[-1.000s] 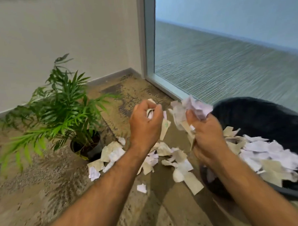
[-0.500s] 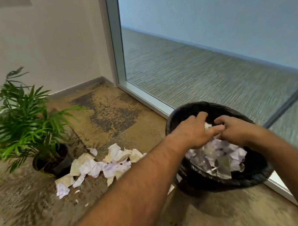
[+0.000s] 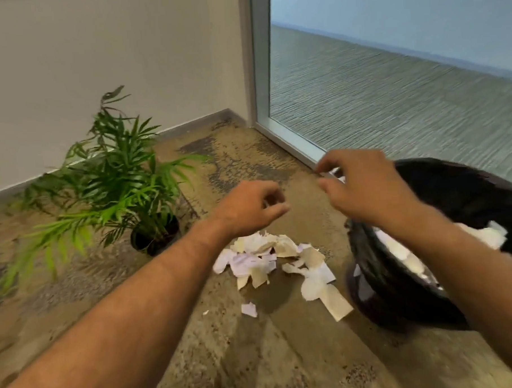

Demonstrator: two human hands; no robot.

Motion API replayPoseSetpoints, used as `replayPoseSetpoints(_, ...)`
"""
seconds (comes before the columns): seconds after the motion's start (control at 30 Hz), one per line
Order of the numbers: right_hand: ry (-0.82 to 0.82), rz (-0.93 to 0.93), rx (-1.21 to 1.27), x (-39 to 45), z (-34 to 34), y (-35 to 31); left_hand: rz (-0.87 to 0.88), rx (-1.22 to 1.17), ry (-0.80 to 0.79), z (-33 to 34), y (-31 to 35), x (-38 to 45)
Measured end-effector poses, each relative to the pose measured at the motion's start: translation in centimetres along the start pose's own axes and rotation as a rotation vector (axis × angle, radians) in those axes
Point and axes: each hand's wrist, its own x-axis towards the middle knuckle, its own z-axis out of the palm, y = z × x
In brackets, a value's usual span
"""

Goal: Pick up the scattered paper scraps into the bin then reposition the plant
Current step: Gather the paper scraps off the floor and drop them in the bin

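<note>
A heap of white and tan paper scraps (image 3: 269, 257) lies on the carpet between the plant and the bin. The black bin (image 3: 400, 299) stands at the right with scraps inside it. A green potted plant (image 3: 113, 185) in a dark pot (image 3: 155, 240) stands at the left by the wall. My left hand (image 3: 249, 208) hovers above the heap, fingers loosely curled, holding nothing. My right hand (image 3: 363, 186) hangs over the bin's left rim, fingers apart and empty.
A white wall with a grey baseboard (image 3: 187, 126) runs behind the plant. A glass panel in a metal frame (image 3: 263, 76) closes the right side down to the floor. One small scrap (image 3: 249, 309) lies apart, nearer to me.
Both hands carried scraps over the bin and let them go inside. They have since come back out empty, moving left toward the heap on the floor.
</note>
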Motion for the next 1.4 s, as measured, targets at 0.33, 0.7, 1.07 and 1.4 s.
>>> replayPoseSetpoints(0.33, -0.507, -0.157, -0.222, 2.5, 13.8, -4.5, -0.231, 0.256, -0.451, 1.9, -15.2, -5.8)
replayPoseSetpoints(0.7, -0.75, 0.072, -0.267, -2.3, 8.9, -0.9, 0.066, 0.209, -0.578, 5.1, -13.7, -2.5)
replayPoseSetpoints(1.07, -0.793, -0.021, -0.087, -6.3, 17.7, -1.2, -0.064, 0.148, -0.534, 4.3, -18.6, -4.3)
replayPoseSetpoints(1.4, -0.807, -0.07, 0.054, -10.1, 30.1, -1.1, -0.406, 0.222, -0.557, 9.1, -25.5, -12.4)
